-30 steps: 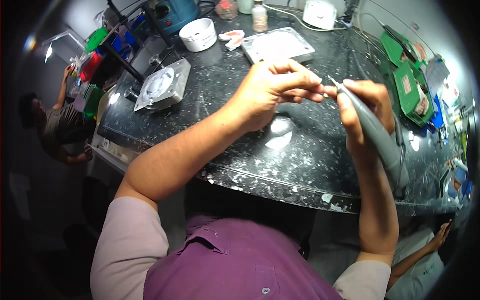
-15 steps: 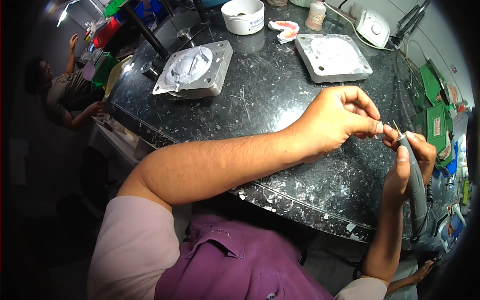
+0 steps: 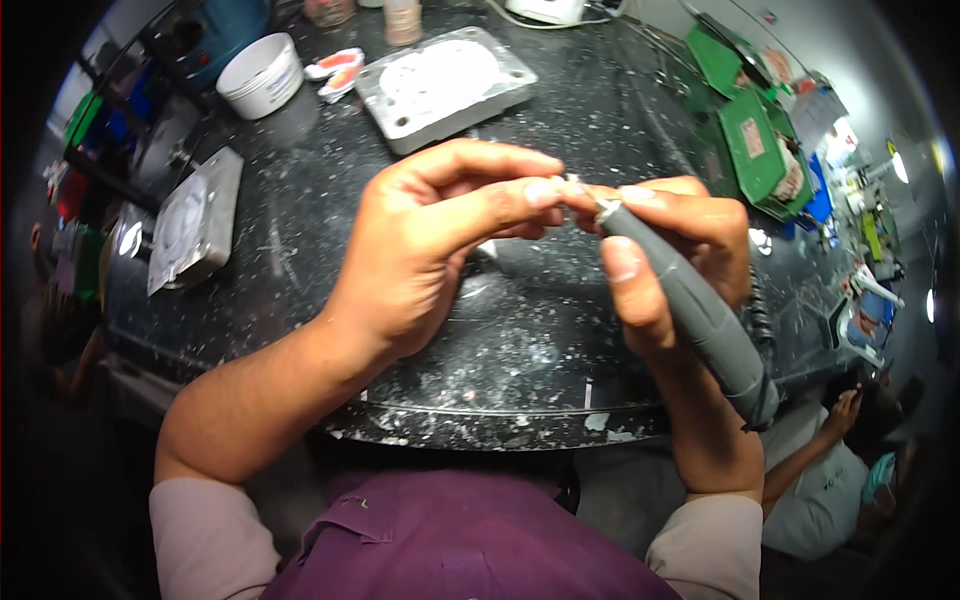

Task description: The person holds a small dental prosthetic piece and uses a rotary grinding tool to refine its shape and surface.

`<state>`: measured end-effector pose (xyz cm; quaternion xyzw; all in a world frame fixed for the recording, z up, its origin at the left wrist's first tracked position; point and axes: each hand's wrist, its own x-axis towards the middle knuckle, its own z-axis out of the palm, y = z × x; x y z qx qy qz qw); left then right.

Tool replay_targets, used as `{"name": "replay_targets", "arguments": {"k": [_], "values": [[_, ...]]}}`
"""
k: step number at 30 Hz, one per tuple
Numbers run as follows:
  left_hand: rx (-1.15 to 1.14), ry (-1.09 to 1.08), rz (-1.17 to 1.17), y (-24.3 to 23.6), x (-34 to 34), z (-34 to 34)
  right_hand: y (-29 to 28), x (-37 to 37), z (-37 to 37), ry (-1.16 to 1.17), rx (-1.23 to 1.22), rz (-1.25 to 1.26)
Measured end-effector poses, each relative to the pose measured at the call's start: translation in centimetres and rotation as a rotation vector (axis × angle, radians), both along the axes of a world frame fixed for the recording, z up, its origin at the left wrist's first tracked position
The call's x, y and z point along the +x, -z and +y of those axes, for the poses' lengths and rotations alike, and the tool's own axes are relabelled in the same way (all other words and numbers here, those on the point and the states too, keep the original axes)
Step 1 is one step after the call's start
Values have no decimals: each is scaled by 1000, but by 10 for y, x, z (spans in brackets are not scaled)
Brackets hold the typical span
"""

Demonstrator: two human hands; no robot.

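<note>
My right hand [image 3: 718, 225] is closed around a thick grey rotary handpiece [image 3: 695, 295], which slants with its metal nose up and to the left. Its thumb lies along the near side of the body. My left hand [image 3: 415, 225] has thumb and forefinger pinched together right by the nose, close against the right fingertips. Whatever small piece sits in that pinch is mostly hidden by the fingers. Beyond my hands lies a square metal flask half [image 3: 400, 125] filled with white plaster. A second plaster-filled flask half [image 3: 215, 235] is at the left.
A white tub [image 3: 262, 95], a red-and-white dental model [image 3: 340, 75] and a bottle [image 3: 403, 22] stand along the far side. Green trays [image 3: 745, 150] line the right of the black worktop [image 3: 480, 390]. A coiled cord [image 3: 762, 310] hangs beside my right hand. Another person [image 3: 815, 490] sits at lower right.
My view has swung right, so both hands now appear nearer the middle and the flask halves further left. The handpiece stays in my right hand, and the left fingers remain pinched at its nose.
</note>
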<state>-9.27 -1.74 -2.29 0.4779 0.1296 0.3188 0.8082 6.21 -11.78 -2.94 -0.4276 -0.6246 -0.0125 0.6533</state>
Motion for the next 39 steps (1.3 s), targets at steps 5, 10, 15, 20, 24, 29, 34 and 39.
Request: {"name": "replay_targets", "arguments": {"k": [5,10,15,20,24,29,34,39], "values": [[-13,0,5,-3,-1,-2,-5,0,0,6,36,-10],[39,-32,-19,3,1,-1,-11,5,-17,-80,-120,-100],[17,2,-7,-5,-3,-7,-17,5,-16,-95,-143,-199],[-72,113,-5,-6,-5,-3,-13,6,-14,-72,-100,-166],[-113,70,47,-7,-5,-2,-12,8,-14,-88,-81,-231],[-98,115,65,-9,-5,-2,-14,8,-14,-99,-61,-225],[-88,121,60,-11,-6,0,-16,8,-15,-83,-46,-267],[-35,137,58,-8,-8,1,-16,5,-14,-135,-55,-174]]}}
